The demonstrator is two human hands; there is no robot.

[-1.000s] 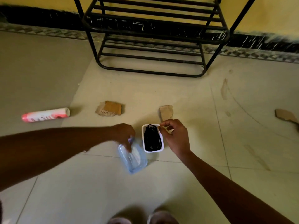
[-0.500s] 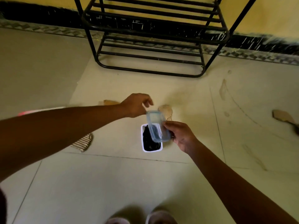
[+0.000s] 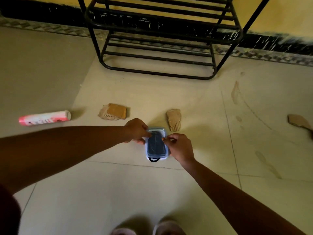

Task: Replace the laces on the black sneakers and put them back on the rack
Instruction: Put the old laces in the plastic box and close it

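A small white container (image 3: pixel 156 158) stands on the floor tiles with black laces (image 3: pixel 154 160) inside; a loop of lace pokes out at its near edge. A clear blue lid (image 3: pixel 156 145) lies on top of it. My left hand (image 3: pixel 136 130) grips the lid's far left corner with curled fingers. My right hand (image 3: pixel 180 147) pinches the lid's right edge. The black metal shoe rack (image 3: pixel 157 39) stands against the wall beyond, its shelves bare. No sneakers are in view.
A pink spray can (image 3: pixel 44 118) lies on the floor at the left. Torn cardboard pieces (image 3: pixel 113 111) lie near the container, one more cardboard scrap (image 3: pixel 299 122) at the far right. My slippers (image 3: pixel 166 228) show at the bottom edge.
The lid went from my left hand beside the container to my right hand above it, and now sits on the container with both hands at its edges.
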